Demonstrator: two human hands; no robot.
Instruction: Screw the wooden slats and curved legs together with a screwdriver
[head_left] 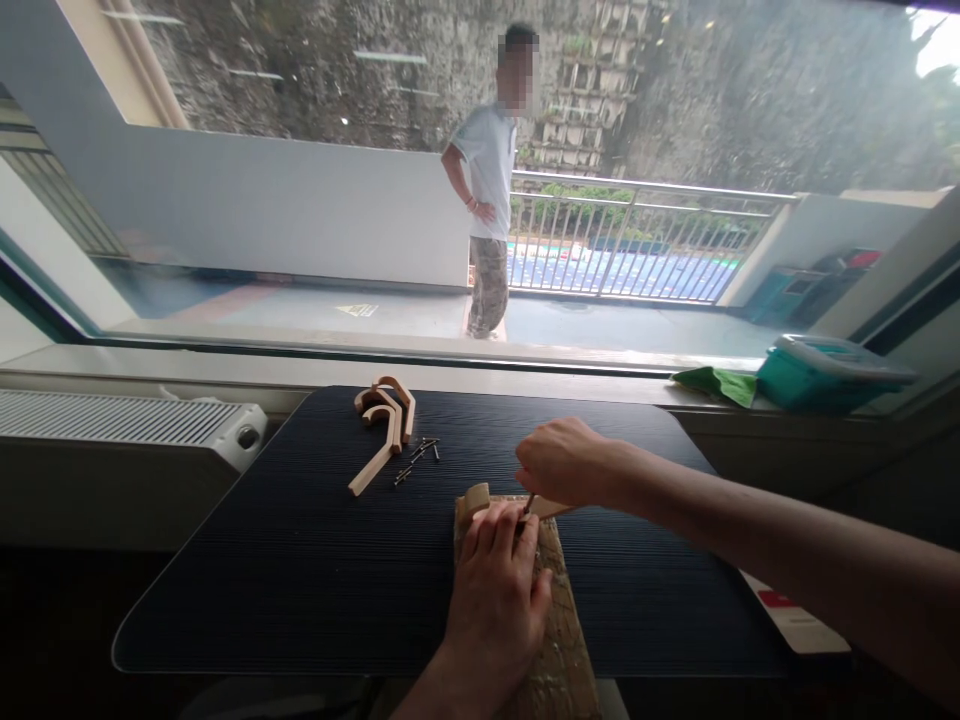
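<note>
A curved wooden hook (476, 498) lies across the top end of a rough, worn wooden board (566, 620). My left hand (499, 575) presses down over the hook's middle, fingers close together and thumb on the board, hiding part of both. Above it, my right hand (562, 460) is closed in a fist, and a thin dark shaft, seemingly a screwdriver (530, 503), points down from it beside my left fingertips. The fist hides the handle. Whether a screw sits under the tip cannot be seen.
On the dark table (300, 560), more wooden hooks (394, 420) lie at back left beside several loose screws (420, 450). A light card-like item (799, 615) is at the right edge. A teal box (825, 372) and green cloth (716, 383) rest on the sill. Outside the window stands a person (487, 170).
</note>
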